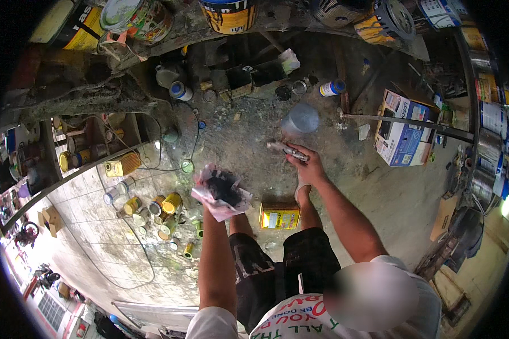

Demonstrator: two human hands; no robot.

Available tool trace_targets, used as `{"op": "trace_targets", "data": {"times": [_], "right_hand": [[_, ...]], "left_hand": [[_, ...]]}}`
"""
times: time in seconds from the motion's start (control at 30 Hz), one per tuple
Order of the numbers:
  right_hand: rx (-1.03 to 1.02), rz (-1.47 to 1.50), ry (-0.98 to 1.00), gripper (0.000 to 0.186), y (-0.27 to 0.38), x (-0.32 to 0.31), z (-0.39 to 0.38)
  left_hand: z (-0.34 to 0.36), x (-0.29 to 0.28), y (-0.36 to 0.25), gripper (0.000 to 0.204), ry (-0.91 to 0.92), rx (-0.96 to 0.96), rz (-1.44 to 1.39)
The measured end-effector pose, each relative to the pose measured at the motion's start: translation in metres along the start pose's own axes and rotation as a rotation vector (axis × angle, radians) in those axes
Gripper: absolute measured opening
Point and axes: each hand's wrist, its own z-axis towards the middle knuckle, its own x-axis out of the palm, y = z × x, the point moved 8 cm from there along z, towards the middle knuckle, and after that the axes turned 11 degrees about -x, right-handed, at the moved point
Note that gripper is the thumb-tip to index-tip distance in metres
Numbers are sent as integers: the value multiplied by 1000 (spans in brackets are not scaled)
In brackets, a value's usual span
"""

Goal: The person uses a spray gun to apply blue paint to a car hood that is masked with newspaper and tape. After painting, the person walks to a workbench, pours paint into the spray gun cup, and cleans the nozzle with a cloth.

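My left hand (212, 195) grips a crumpled pale rag (221, 192) that is stained black in its middle, held out over the dirty floor. Off to the right and a little further out, my right hand (306, 166) is closed on a slim metal tool (288, 150) whose tip points left. Just beyond that tool a clear plastic cup (301, 118) stands on the floor. A yellow rectangular tin (279, 216) lies on the ground between my two forearms, close to my foot.
Several small paint cans (152, 212) cluster on the tiled floor at left, with a yellow tin (122, 165) and a thin cable. A blue and white cardboard box (404, 129) sits right, by a metal rod (407, 123). Paint cans line the workbench above.
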Motion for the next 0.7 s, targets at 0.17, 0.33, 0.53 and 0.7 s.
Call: {"op": "trace_targets", "data": {"times": [0.17,0.33,0.53,0.7], "right_hand": [[34,-39,-65,40,-10,-26,-8],[-31,-40,232,40,8,9,19],[-23,-79,407,45,47,50,23],[-106,-87,432,45,76,46,13]], "left_hand": [[-9,100,-29,127,275,257,5],[22,7,9,100,-174,-141,-51],[65,13,66,54,-280,-341,373],[62,10,106,34,-259,-369,547]]}}
